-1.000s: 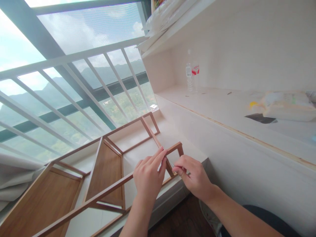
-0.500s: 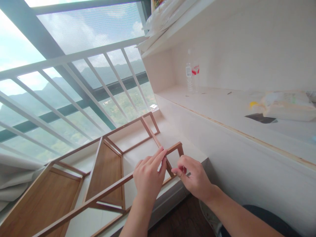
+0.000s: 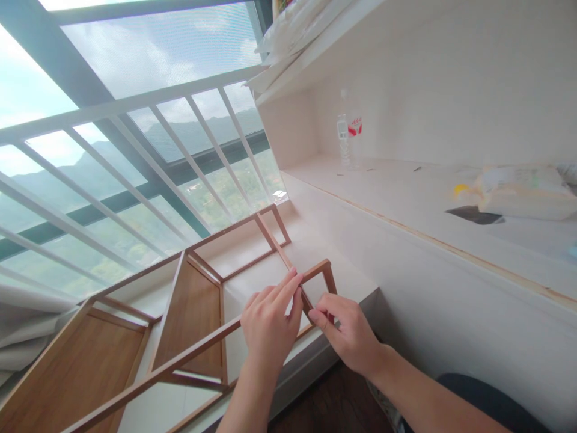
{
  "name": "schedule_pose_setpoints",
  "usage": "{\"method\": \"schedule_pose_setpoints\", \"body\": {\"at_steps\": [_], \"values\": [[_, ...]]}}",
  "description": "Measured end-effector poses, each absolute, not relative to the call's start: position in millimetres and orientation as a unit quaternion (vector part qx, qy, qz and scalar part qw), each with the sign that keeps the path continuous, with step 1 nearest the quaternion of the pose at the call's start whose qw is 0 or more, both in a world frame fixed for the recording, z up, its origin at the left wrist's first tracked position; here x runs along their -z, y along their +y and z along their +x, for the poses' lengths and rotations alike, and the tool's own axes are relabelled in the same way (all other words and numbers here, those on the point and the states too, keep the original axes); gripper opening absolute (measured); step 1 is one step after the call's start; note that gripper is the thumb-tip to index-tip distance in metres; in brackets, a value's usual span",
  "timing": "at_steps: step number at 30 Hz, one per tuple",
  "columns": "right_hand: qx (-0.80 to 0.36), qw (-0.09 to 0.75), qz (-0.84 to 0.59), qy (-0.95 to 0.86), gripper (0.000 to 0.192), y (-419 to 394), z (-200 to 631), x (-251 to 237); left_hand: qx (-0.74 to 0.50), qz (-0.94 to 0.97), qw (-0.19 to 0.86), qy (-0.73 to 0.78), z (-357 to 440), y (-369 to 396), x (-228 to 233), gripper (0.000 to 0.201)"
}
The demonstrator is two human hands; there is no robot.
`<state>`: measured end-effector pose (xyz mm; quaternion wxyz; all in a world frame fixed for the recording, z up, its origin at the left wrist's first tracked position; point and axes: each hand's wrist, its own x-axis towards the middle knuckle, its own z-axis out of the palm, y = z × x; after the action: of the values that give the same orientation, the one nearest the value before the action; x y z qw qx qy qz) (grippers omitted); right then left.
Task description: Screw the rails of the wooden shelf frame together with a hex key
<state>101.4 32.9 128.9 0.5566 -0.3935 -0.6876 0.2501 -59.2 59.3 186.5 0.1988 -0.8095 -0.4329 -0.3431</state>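
A brown wooden shelf rack (image 3: pixel 192 319) lies on its side along the white window ledge, its panels and rails running from lower left to centre. My left hand (image 3: pixel 270 322) is closed around the near rail, where a crossbar meets it, with fingertips pressed on the joint. Close by on the right, my right hand (image 3: pixel 347 331) is pinched beside the rack's end piece, just below the near rail. Whatever sits between its thumb and finger is too small or hidden to make out.
A white railing (image 3: pixel 180 90) and window stand behind the rack. On the right, a white shelf unit (image 3: pixel 333 210) holds a clear plastic bottle (image 3: pixel 345 141), a pale plastic package (image 3: pixel 523 189) and small dark pieces. A grey curtain (image 3: pixel 31 325) hangs at left.
My right hand has shifted slightly down and left, with its fingers turned closer to the rack. My left hand keeps its hold, and the rack has stayed in place.
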Motion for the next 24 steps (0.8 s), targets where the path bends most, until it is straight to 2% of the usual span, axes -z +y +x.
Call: {"method": "schedule_pose_setpoints", "body": {"at_steps": [16,24], "values": [[-0.284,0.582,-0.394,-0.652,0.032,33,107,-133,0.335,-0.808,0.211,-0.436,-60,59,-187,0.024],[-0.217,0.577,-0.387,-0.685,0.026,36,111,-132,0.334,-0.808,0.217,-0.433,-60,61,-186,0.024]]}}
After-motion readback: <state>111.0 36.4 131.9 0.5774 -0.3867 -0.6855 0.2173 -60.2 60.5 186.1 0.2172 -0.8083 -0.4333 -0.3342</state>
